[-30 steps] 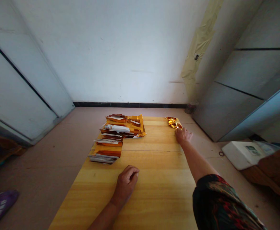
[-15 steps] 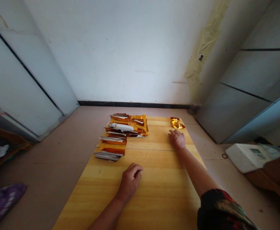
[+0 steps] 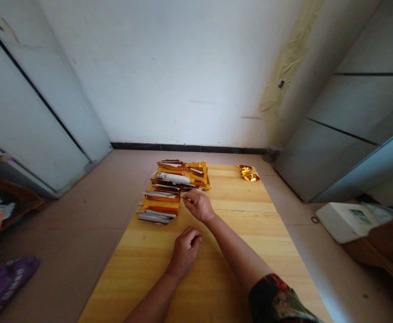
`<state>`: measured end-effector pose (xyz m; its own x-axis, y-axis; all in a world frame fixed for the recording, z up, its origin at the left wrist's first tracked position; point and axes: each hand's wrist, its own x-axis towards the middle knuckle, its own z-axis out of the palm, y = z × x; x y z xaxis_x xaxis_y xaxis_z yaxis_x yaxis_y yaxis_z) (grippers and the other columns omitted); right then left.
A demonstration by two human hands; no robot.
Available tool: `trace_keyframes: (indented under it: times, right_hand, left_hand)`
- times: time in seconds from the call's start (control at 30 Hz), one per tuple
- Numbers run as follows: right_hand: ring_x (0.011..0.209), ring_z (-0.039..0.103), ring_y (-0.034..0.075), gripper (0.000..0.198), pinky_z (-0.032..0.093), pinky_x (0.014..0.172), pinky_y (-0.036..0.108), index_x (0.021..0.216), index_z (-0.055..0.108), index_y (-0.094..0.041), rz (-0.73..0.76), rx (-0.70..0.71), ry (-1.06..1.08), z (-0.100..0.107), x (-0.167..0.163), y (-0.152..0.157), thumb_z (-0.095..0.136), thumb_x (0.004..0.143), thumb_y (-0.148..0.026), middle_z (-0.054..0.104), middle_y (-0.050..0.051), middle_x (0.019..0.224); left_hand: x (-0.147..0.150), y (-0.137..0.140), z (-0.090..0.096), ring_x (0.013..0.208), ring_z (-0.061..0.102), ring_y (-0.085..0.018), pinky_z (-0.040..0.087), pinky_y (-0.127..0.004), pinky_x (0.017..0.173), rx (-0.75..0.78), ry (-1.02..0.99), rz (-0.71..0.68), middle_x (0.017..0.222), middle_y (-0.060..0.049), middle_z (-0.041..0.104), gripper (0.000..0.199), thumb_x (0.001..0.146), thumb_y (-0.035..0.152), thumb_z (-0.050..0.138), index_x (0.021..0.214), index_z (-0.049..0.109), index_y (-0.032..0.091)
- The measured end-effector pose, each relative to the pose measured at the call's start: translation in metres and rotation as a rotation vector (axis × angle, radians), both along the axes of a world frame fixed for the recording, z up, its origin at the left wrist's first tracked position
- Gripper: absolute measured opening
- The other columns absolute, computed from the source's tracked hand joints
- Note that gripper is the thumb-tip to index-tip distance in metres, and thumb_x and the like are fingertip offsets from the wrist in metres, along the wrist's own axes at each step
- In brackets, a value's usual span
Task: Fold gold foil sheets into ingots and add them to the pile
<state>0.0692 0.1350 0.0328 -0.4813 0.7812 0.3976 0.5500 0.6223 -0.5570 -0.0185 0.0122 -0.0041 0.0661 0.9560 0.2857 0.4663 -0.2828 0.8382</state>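
folded gold foil sheets [image 3: 162, 204] lie clustered on the table [image 3: 243, 202].

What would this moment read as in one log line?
left hand: loosely curled over wooden table | right hand: beside gold sheets, contact unclear | crumpled gold foil: table's far right corner

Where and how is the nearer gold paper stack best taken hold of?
Pinch the gold paper stack probably by its raised near edge, from the right: that layered edge stands up, and the right grip is on that side.
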Motion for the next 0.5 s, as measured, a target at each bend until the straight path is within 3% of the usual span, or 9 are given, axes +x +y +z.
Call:
trace_keyframes:
  times: [0.07,0.13,0.3,0.5]
  right_hand:
    - [0.092,0.059,0.014,0.019,0.043,0.08,0.022,0.098,0.067,-0.024,0.195,-0.043,-0.045,0.002,-0.011,-0.013,0.056,0.083,-0.022,0.065,0.001,0.099]
    - [0.096,0.058,0.016,0.023,0.043,0.08,0.023,0.102,0.066,-0.024,0.255,-0.074,-0.11,0.006,-0.018,-0.023,0.061,0.081,-0.032,0.065,0.002,0.102]
    - [0.091,0.059,0.018,0.019,0.042,0.074,0.024,0.094,0.068,-0.02,0.228,-0.081,-0.297,0.014,-0.022,-0.031,0.058,0.083,-0.032,0.067,0.004,0.094]
    - [0.076,0.058,0.013,0.012,0.037,0.066,0.02,0.081,0.068,-0.018,0.186,-0.08,-0.299,0.008,-0.027,-0.027,0.056,0.085,-0.022,0.067,0.002,0.083]
  left_hand:
    - [0.0,0.001,-0.003,0.076,0.06,-0.016,0.047,-0.026,0.07,-0.003,-0.015,0.008,0.077,-0.004,0.064,0.016,0.079,0.018,0.046,0.078,0.062,0.017]
    - [0.0,0.001,-0.006,0.071,0.06,-0.017,0.047,-0.027,0.067,-0.023,-0.027,0.027,0.075,-0.005,0.065,0.018,0.079,0.019,0.046,0.077,0.063,0.016]
    - [0.001,0.003,-0.011,0.056,0.055,-0.015,0.042,-0.024,0.055,-0.016,-0.006,0.081,0.059,-0.003,0.06,0.02,0.076,0.021,0.047,0.06,0.058,0.016]
    - [0.0,0.005,-0.011,0.059,0.054,-0.015,0.04,-0.023,0.055,0.015,-0.007,0.082,0.061,-0.002,0.058,0.018,0.075,0.021,0.045,0.063,0.057,0.015]
